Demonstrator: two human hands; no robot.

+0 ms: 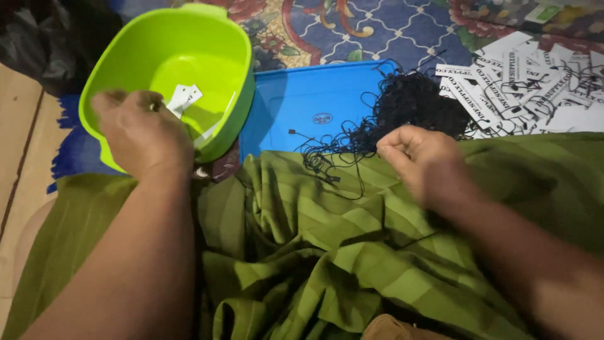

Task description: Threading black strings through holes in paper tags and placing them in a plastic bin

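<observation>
**Right hand pinches at the cord pile; left hand hangs over the green basin**

Start nearest the camera: a striped green cloth (352, 252) lies rumpled across the person's lap, and both bare forearms reach out over it. Take that cloth as the landmark.

Just past its far edge, to the right of centre, the right hand (423, 162) sits with fingers curled in and thumb pressed to forefinger. It is a tight pinch, and it looks to have a thin black cord in it, though the strand itself is too fine and blurred to be sure. The tangle of black cords (409, 107) lies straight beyond those fingertips, touching the cloth's far edge and spilling onto the blue plastic lid (302, 101). Loose strands trail back toward the cloth, running roughly left to right in front of the hand. This hand is plainly the nearer one to the pile.

Off the cloth's far left corner, the left hand (143, 131) hovers over the near rim of the lime-green basin (119, 56), fingers bent downward. Motion blur hides whether it grips anything. A few white paper tags (184, 97) rest inside the basin, just beyond its knuckles.

Farthest out, beyond the cloth's right end, a heap of white printed tags (528, 75) sits on the patterned rug (377, 28), black cords threaded among them.
</observation>
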